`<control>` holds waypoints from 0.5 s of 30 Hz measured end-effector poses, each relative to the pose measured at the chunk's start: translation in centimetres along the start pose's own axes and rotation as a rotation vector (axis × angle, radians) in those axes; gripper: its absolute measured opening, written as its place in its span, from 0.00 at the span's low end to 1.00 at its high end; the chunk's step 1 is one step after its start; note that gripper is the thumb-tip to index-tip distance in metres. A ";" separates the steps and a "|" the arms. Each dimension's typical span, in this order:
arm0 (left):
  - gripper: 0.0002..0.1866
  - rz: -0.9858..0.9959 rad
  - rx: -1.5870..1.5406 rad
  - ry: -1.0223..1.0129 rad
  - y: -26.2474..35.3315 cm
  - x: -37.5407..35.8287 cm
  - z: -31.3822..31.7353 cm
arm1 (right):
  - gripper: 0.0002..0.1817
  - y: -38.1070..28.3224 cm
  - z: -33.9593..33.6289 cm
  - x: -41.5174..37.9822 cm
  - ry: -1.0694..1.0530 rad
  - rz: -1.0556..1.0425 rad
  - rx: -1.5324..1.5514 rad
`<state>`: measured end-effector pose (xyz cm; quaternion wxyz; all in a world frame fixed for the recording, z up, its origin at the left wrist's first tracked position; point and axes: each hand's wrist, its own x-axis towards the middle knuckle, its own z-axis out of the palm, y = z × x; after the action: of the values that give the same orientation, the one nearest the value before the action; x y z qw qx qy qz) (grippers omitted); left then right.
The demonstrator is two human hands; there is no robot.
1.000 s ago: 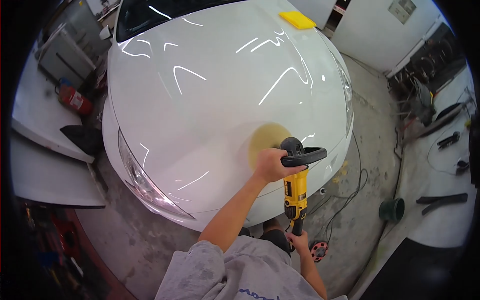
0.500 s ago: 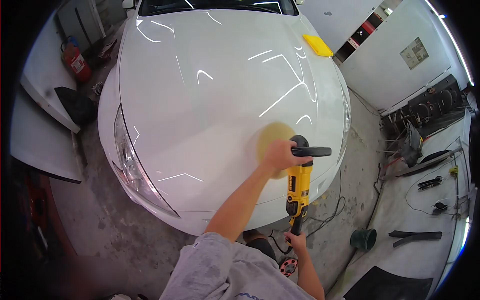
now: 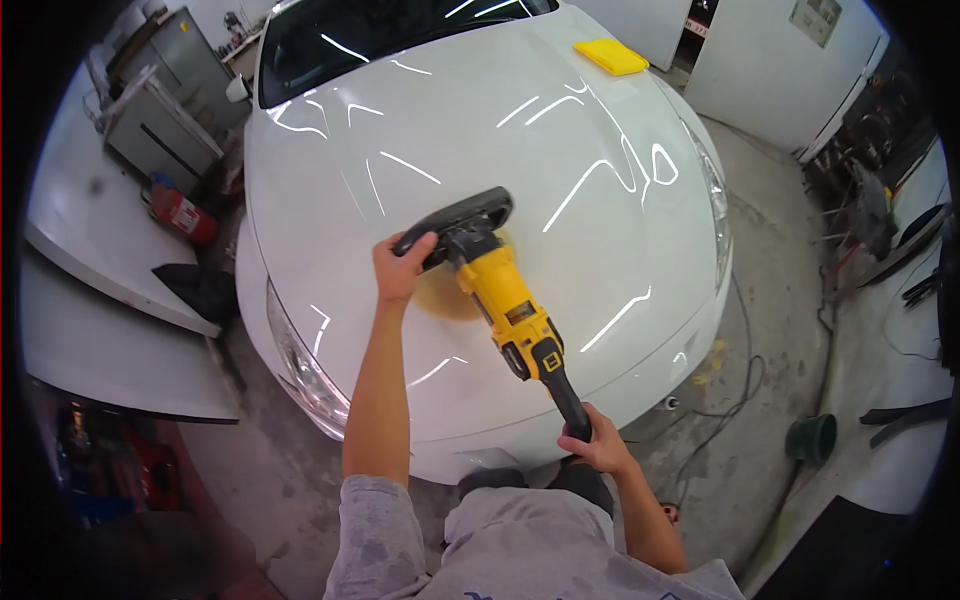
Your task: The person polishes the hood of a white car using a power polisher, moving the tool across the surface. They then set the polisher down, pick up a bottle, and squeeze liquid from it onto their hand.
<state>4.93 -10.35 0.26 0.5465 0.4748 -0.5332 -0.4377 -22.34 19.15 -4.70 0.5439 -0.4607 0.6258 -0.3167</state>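
Note:
A yellow and black car polisher (image 3: 503,297) lies over the front of the white car hood (image 3: 330,230). My left hand (image 3: 402,268) is wrapped round the left end of its black front handle. Around the black rear grip, near the hood's front edge, my right hand (image 3: 598,440) is closed. The yellowish pad (image 3: 445,300) shows partly under the tool's head, against the paint; the rest of it is hidden by the body. A folded yellow cloth (image 3: 610,57) rests on the far right part of the hood.
A black cord (image 3: 728,420) trails over the concrete floor on the right, near a dark green bucket (image 3: 810,438). On the left stand a red fire extinguisher (image 3: 183,210) and white panels (image 3: 110,330). Black trim strips (image 3: 905,418) lie at the right.
The polisher has moved left across the hood, and its body now slants up to the left. Both my hands have stayed on it. The view has shifted and turned.

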 end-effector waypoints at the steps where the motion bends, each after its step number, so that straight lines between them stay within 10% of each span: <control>1: 0.15 0.013 0.032 -0.004 0.1 0.9 -0.8 | 0.23 -0.6 -0.2 0.6 -0.094 -0.086 0.107; 8: 0.26 0.141 -0.093 0.108 -0.6 6.3 -5.9 | 0.39 -3.2 -1.9 6.2 -0.506 -0.231 0.642; 15: 0.30 0.118 -0.104 0.132 1.7 10.8 -7.2 | 0.47 -5.5 -4.0 11.8 -0.539 -0.463 0.454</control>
<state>12.63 -20.30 3.90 0.6291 0.4415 -0.4996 -0.3996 -24.78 5.82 -3.52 0.6901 -0.5241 0.2555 -0.4287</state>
